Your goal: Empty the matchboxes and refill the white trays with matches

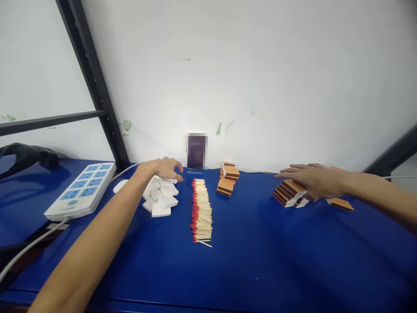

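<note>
My left hand (164,168) reaches over a heap of white inner matchbox trays (161,196), fingers curled down onto the top tray at the back of the heap. My right hand (314,178) lies flat with fingers stretched out on a slanted stack of orange-brown matchbox sleeves (288,192). Between them a long row of red-tipped matches (202,210) lies on the blue table (260,252). A smaller pile of orange matchboxes (228,178) sits behind the matches.
A white and blue power strip (83,190) with its grey cable lies at the left. A single orange box (340,204) lies under my right wrist. A blurred dark object (196,151) leans on the white wall. Black shelf struts (94,82) rise at left.
</note>
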`<state>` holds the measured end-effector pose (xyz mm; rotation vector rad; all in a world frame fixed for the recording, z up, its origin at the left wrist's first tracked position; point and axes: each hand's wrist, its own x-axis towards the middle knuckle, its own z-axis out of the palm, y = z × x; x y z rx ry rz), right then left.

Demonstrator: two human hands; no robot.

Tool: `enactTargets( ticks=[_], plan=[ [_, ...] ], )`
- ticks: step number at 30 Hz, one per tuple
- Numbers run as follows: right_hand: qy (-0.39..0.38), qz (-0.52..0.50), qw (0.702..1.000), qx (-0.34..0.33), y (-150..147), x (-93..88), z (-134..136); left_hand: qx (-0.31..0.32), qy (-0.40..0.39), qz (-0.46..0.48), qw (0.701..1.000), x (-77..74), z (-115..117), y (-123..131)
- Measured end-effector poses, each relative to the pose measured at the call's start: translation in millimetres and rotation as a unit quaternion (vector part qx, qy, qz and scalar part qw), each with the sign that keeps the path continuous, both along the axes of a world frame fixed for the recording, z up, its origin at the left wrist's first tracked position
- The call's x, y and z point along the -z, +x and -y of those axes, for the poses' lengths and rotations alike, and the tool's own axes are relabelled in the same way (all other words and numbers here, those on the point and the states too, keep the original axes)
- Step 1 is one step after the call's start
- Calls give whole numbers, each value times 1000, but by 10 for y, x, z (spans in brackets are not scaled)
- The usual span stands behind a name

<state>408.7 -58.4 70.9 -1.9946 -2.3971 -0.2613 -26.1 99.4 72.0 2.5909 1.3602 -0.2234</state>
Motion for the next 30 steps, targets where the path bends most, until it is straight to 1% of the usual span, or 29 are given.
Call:
enactTargets(
  ticks=[1,3,5,8,10,11,13,14,16,18,19,21,23,25,27,28,30],
  plan=[
    [-32,21,999,2,-8,32,-18,3,6,7,1000,-10,5,-3],
    [-119,64,991,15,-22,53,-57,10,16,20,1000,-22,4,-5],
    [-135,75,988,24,-45,17,-83,22,27,39,999,-21,-9,-1],
    [-112,63,992,-1,-173,-115,-81,64,44,83,994,-9,-27,28],
    [-89,22,995,-36,-363,-211,-62,88,60,118,987,-6,-16,63],
    [-85,-15,995,-52,-491,-248,-52,96,64,135,984,-10,-1,81],
    [-90,-111,987,-78,-794,-281,-44,108,61,167,978,-32,41,115],
    [-104,-167,976,-94,-956,-273,-50,108,59,178,976,-50,66,127],
    [-147,-279,939,-135,-1265,-213,-91,94,73,194,974,-97,112,137],
    [-173,-378,894,-169,-1517,-112,-170,64,107,214,969,-147,149,130],
    [-188,-416,872,-178,-1616,-57,-222,53,121,228,965,-169,163,123],
    [-185,-485,834,-188,-1759,45,-335,51,120,258,957,-202,188,110],
    [-202,-557,783,-188,-1842,123,-446,73,80,272,956,-219,215,106],
    [-247,-628,716,-180,-1885,176,-544,102,29,260,960,-226,246,115],
    [-280,-687,650,-168,-1905,212,-622,127,10,238,963,-228,278,135],
    [-285,-708,626,-159,-1910,225,-653,136,13,230,964,-227,291,148],
    [-282,-736,599,-141,-1913,246,-696,143,22,226,963,-221,308,173]
  ],
)
